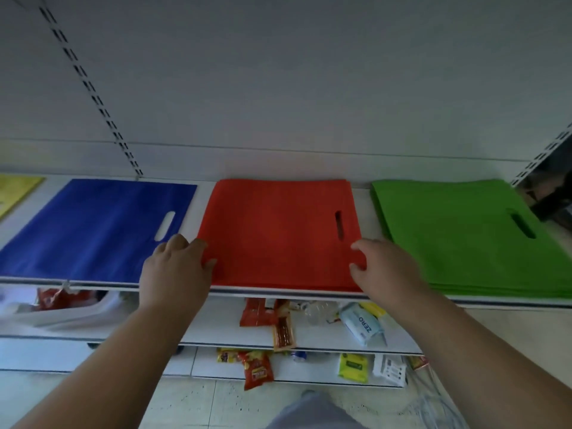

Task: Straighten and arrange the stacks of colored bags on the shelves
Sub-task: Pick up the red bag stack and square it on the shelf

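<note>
Shelf (365, 190), white, carries 4 colours of flat bags in a row, handle slots cut toward each bag's right side.

Green stack (470, 239) at 3 o'clock: thickest, edges layered at the front, sits slightly fanned, front edge close to the shelf lip. Blue stack (93, 230) at 9 o'clock: thin, skewed by the wide lens, front edge at the lip. Red stack (278, 233) at centre: this is the one being worked, back edge near the rear panel, front edge at the lip. Yellow bag (15, 190) at far 9 o'clock, mostly cut off.

Left hand (176, 270) grips the red stack's front-left corner, thumb on top, fingers curled at the edge. Right hand (380, 267) does the same at the front-right corner, thumb and fingertip pinching the edge. Holding 2 opposite corners lets the whole stack be squared and slid as 1 piece without the layers shearing; that's my read.

Gaps between red and its neighbours look roughly even, so red is probably close to done. Green looks like the next candidate.

Lower shelves at 6 o'clock: loose snack packets (257, 366), wipes pack (362, 323) marked ZERO. Not part of the job.
</note>
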The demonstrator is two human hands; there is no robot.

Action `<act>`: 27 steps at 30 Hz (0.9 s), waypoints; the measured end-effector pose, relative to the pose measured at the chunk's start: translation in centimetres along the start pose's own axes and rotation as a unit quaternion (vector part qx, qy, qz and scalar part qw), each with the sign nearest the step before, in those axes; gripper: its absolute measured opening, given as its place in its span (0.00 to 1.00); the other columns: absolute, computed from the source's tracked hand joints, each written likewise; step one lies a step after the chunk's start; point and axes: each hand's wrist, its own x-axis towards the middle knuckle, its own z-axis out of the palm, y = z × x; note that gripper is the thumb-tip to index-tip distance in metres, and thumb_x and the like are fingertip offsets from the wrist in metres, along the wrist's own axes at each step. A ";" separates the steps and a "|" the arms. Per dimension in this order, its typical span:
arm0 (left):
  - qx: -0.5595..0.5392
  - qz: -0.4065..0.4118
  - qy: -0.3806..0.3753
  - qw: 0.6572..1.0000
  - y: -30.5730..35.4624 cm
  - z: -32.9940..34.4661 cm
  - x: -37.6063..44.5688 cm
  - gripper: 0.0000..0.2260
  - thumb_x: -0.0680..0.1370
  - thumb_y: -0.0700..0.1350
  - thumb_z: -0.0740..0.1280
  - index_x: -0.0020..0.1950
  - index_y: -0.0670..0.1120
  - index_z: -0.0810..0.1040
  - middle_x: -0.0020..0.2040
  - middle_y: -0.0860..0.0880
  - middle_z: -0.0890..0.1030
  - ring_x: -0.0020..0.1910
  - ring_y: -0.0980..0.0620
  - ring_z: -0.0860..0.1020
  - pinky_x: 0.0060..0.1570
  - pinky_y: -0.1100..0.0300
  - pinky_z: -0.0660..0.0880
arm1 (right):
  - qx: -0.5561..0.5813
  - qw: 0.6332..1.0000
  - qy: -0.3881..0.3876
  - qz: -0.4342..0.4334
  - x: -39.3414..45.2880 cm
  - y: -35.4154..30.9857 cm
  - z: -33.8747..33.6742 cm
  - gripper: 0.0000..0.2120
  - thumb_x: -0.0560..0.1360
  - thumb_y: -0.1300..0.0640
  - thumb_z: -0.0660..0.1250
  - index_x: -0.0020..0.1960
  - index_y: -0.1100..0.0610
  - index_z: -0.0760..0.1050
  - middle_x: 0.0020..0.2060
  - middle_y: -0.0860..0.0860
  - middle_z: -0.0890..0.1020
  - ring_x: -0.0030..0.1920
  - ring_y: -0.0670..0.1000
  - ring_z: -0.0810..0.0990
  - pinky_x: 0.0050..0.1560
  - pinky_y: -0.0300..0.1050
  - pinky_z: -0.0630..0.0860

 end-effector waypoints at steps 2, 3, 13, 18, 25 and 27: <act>-0.003 -0.011 0.022 1.000 -0.2 -0.1 -0.6 0.15 0.78 0.55 0.65 0.60 0.49 0.77 0.52 0.46 0.76 0.51 0.43 0.75 0.50 0.48 0.74 | -0.030 0.999 0.030 -0.005 -0.2 -1.0 -0.1 0.18 0.77 0.49 0.65 0.65 0.53 0.74 0.53 0.51 0.79 0.48 0.51 0.79 0.48 0.47 0.78; -0.017 -0.016 0.034 0.999 -0.6 -0.2 -1.2 0.15 0.77 0.55 0.67 0.60 0.48 0.78 0.51 0.45 0.76 0.50 0.41 0.75 0.49 0.46 0.74 | -0.031 0.999 0.040 -0.017 -0.2 -1.9 -0.2 0.18 0.77 0.48 0.65 0.65 0.53 0.74 0.53 0.51 0.79 0.48 0.51 0.79 0.49 0.48 0.78; -0.079 -0.066 0.115 0.988 -17.3 -2.8 -11.1 0.11 0.76 0.51 0.68 0.57 0.51 0.79 0.51 0.49 0.79 0.48 0.46 0.77 0.45 0.51 0.74 | 0.043 0.972 0.050 -0.224 -2.4 -25.3 3.5 0.17 0.76 0.49 0.67 0.63 0.53 0.76 0.51 0.51 0.77 0.50 0.55 0.78 0.50 0.48 0.75; -0.055 -0.148 0.127 0.979 -31.5 -4.5 -16.3 0.15 0.75 0.55 0.61 0.55 0.51 0.80 0.45 0.51 0.79 0.43 0.46 0.79 0.44 0.51 0.76 | 0.086 0.949 0.043 -0.299 -5.1 -39.8 7.7 0.19 0.77 0.49 0.66 0.67 0.52 0.73 0.55 0.49 0.76 0.50 0.49 0.76 0.52 0.50 0.77; -0.066 -0.220 0.130 0.964 -45.9 -6.5 -19.1 0.15 0.75 0.56 0.61 0.56 0.52 0.80 0.46 0.53 0.78 0.45 0.48 0.79 0.44 0.53 0.75 | 0.111 0.928 0.025 -0.354 -5.2 -54.8 10.4 0.20 0.77 0.48 0.65 0.67 0.54 0.74 0.58 0.51 0.76 0.57 0.52 0.74 0.56 0.52 0.75; -0.066 -0.242 0.145 0.957 -49.4 -6.3 -18.0 0.15 0.75 0.56 0.61 0.56 0.53 0.80 0.46 0.54 0.78 0.45 0.49 0.79 0.44 0.53 0.74 | 0.115 0.922 0.024 -0.370 -3.9 -58.3 11.7 0.20 0.77 0.47 0.65 0.67 0.53 0.74 0.57 0.51 0.76 0.57 0.52 0.74 0.56 0.53 0.74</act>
